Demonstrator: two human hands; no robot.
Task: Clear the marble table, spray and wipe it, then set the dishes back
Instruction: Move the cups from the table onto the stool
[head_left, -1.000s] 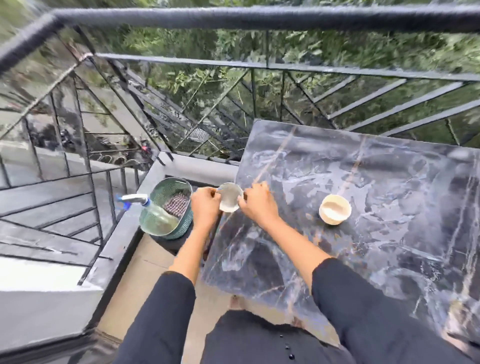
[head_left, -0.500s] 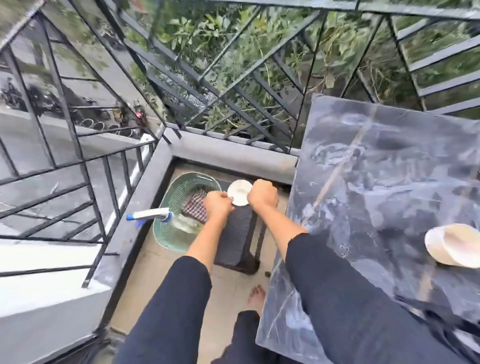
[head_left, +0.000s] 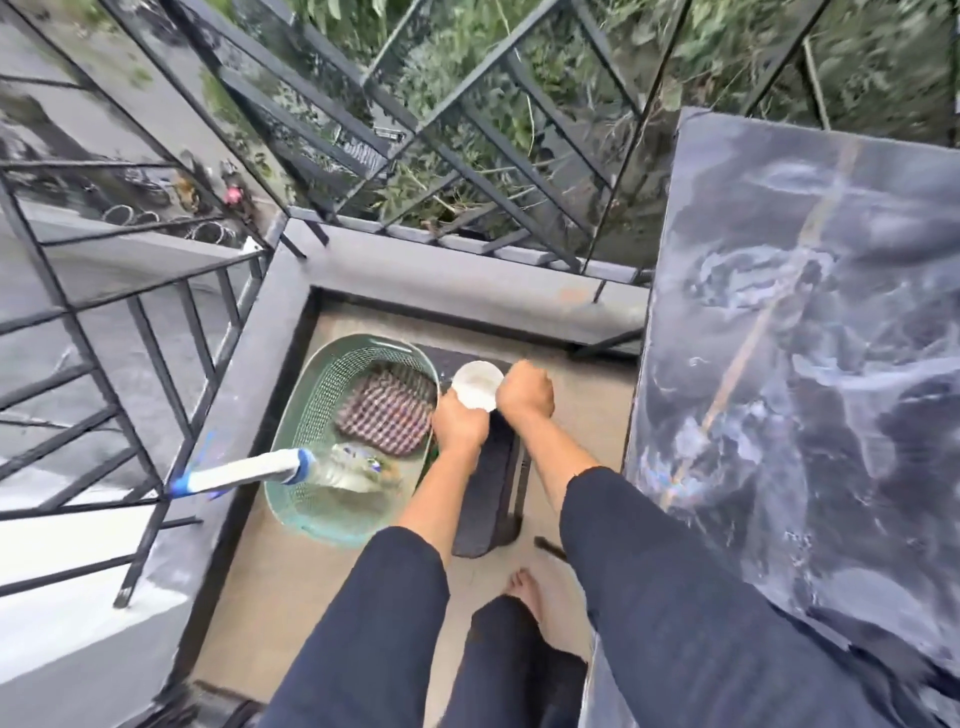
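Note:
I hold a small white bowl (head_left: 475, 384) between both hands, low over a dark stool (head_left: 488, 499) left of the table. My left hand (head_left: 460, 423) grips its near left rim and my right hand (head_left: 524, 392) grips its right rim. The dark marble table (head_left: 810, 364) fills the right side, with a streaky surface. A green mesh basket (head_left: 311, 415) stands on the floor by the stool. It holds a checkered cloth (head_left: 384, 418) and a clear spray bottle (head_left: 358, 470) with a white and blue nozzle sticking out left.
A black metal railing (head_left: 467, 98) with a grey concrete ledge (head_left: 441, 280) closes the balcony corner ahead and to the left. My bare foot (head_left: 524, 587) stands on the tan floor between stool and table.
Both hands carried the white bowl off the table's left edge and down over the stool. My view swung left and down, so the second bowl on the table has left the frame.

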